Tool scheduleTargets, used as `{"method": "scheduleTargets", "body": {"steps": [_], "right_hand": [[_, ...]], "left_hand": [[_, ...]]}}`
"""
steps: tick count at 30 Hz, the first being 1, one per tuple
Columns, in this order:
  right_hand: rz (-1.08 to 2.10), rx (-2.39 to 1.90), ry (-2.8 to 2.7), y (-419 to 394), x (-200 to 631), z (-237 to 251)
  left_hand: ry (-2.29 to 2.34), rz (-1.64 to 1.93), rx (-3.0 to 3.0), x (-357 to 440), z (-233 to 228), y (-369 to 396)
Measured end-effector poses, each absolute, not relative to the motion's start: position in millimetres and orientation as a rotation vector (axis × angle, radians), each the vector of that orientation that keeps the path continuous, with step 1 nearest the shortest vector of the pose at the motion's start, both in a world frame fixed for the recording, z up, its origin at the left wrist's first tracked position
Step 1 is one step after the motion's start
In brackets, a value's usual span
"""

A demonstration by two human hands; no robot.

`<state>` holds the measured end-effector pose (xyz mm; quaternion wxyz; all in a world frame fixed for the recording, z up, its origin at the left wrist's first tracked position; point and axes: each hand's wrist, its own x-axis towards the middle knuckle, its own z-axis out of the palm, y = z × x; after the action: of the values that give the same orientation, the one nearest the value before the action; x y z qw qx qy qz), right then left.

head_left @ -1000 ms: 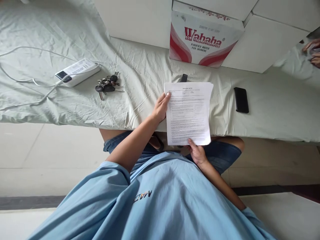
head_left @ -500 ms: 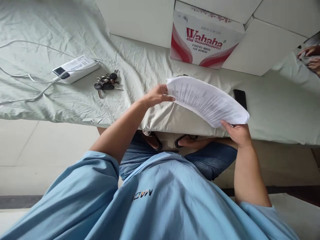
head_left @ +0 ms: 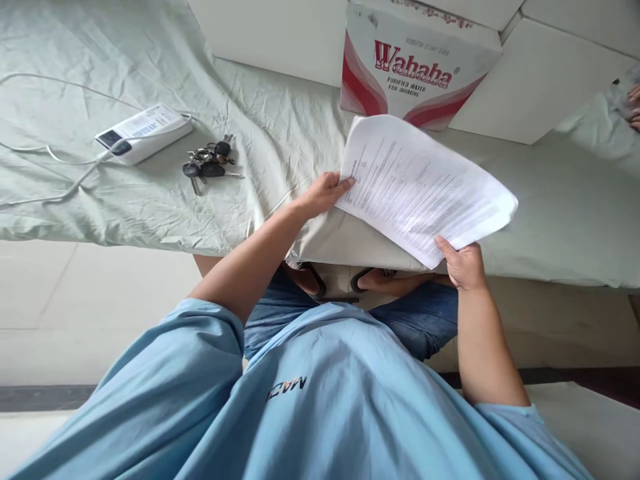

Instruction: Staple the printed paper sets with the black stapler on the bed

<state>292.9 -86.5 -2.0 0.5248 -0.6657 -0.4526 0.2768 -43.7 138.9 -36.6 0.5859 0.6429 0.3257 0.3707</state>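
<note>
Both arms reach forward, left hand [head_left: 323, 193] and right hand [head_left: 463, 263] apparently closed in pinch grips

Cardboard box [head_left: 415, 70]: "Wahaha" in red, below it "PURIFIED WATER FOR DRINKING". Blue shirt [head_left: 300, 400]: dark letters "MACN", seen upside down. Printed sheet [head_left: 425, 190]: text too small to read.

Thin matt printed paper sheets [head_left: 425, 190]; wrinkled pale-green cloth bedsheet [head_left: 150, 207]; printed cardboard box [head_left: 415, 67]; metal keys [head_left: 207, 167]; smooth white plastic power bank [head_left: 143, 132]

Bedroom at home, bed [head_left: 150, 207] with rumpled pale green sheet, keys [head_left: 207, 167], charging power bank [head_left: 143, 130]
</note>
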Motion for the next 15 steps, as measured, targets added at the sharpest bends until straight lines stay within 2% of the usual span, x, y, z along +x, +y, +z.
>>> {"method": "scheduleTargets", "body": {"steps": [5, 10, 12, 15], "right_hand": [[0.955, -1.543, -0.802, -111, 281, -5], [1.197, -1.703, -0.773, -145, 285, -20], [1.07, -1.741, -0.792, -152, 290, -22], [0.679, -1.742, -0.88, -152, 303, -14]], "left_hand": [[0.831, 0.836, 1.642, -44, -19, 133], [0.818, 0.718, 1.706, -55, -11, 126], [0.735, 0.69, 1.627, -57, -11, 122], [0.597, 0.719, 1.457, -56, -7, 118]]}}
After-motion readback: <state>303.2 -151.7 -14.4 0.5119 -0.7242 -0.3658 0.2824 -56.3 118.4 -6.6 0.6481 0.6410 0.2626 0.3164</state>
